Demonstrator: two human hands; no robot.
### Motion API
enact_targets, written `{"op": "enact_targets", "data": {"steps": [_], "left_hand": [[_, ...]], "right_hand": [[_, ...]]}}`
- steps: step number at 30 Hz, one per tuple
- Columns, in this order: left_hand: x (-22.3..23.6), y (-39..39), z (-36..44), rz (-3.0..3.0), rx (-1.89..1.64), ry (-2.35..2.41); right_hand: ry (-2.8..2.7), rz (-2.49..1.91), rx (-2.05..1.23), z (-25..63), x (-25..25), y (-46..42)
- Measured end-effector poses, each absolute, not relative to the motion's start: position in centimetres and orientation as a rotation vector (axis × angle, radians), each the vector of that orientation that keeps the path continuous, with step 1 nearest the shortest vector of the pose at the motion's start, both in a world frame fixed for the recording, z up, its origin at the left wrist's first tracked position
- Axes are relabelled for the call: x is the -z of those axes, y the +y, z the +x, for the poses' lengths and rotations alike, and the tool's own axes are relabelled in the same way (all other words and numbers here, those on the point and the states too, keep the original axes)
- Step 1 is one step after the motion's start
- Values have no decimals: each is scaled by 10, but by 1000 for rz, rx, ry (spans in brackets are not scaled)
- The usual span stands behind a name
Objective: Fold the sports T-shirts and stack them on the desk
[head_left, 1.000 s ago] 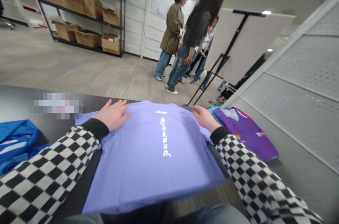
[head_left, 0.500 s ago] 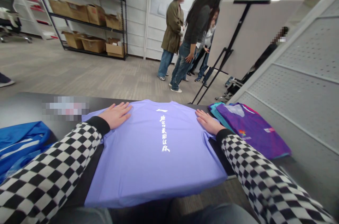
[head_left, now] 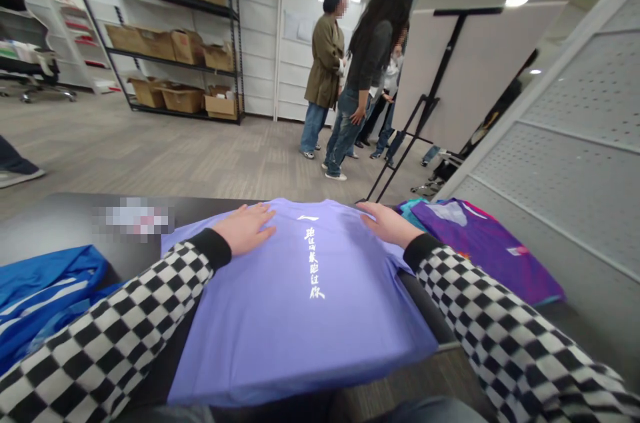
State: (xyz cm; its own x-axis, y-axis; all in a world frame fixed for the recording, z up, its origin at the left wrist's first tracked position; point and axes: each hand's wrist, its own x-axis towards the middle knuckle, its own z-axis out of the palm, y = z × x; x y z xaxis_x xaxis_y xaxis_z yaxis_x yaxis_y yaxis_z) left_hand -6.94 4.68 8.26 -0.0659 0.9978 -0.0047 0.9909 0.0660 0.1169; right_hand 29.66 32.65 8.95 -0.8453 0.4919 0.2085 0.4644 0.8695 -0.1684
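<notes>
A lavender T-shirt (head_left: 280,323) with a white line of characters down its middle lies flat on a black table (head_left: 55,223). Its near hem hangs over the table's front edge. My left hand (head_left: 245,229) rests palm down on the shirt's far left part, fingers stretched out. My right hand (head_left: 387,224) lies flat on the far right part, fingers also extended. Both arms wear black-and-white checked sleeves. Neither hand holds anything.
A blue garment (head_left: 45,289) lies crumpled at the table's left. Folded purple and teal shirts (head_left: 480,246) sit at the right beside a grey perforated partition (head_left: 575,163). Three people (head_left: 360,69) stand beyond the table near a whiteboard on a stand (head_left: 450,69). Shelves with cardboard boxes (head_left: 170,43) line the back wall.
Both hands slid inward along the shirt's far edge toward its middle, staying flat. The view shifted slightly.
</notes>
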Motion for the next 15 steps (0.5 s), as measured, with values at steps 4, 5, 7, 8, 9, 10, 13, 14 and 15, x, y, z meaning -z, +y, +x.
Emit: {"op": "enact_targets", "data": {"steps": [4,5,7,8,9,10,13,14,15], "left_hand": [[-83,108,-37,2052,-166,2210],[-78,120,-31,2017,-174,2247],[-67,136,-23,1948,-199,2326],[-61,139,-21,1921,-213,2359],[-54,141,-20,1903,-226,2384],[-49,140,-20,1897,-237,2398],[-40,138,-23,1907,-247,2395],[-40,138,-25,1908,-240,2390],[-39,138,-26,1908,-229,2386]], "right_hand": [[-2823,-696,-238,238,-82,318],[-2832,-710,-250,225,-76,316],[-2845,-751,-263,208,-62,313],[-2844,-780,-264,203,-55,311],[-2842,-809,-266,201,-49,310],[-2843,-835,-270,200,-44,309],[-2865,-878,-297,202,-36,309],[-2874,-879,-305,203,-35,311],[-2881,-880,-310,203,-35,312]]}}
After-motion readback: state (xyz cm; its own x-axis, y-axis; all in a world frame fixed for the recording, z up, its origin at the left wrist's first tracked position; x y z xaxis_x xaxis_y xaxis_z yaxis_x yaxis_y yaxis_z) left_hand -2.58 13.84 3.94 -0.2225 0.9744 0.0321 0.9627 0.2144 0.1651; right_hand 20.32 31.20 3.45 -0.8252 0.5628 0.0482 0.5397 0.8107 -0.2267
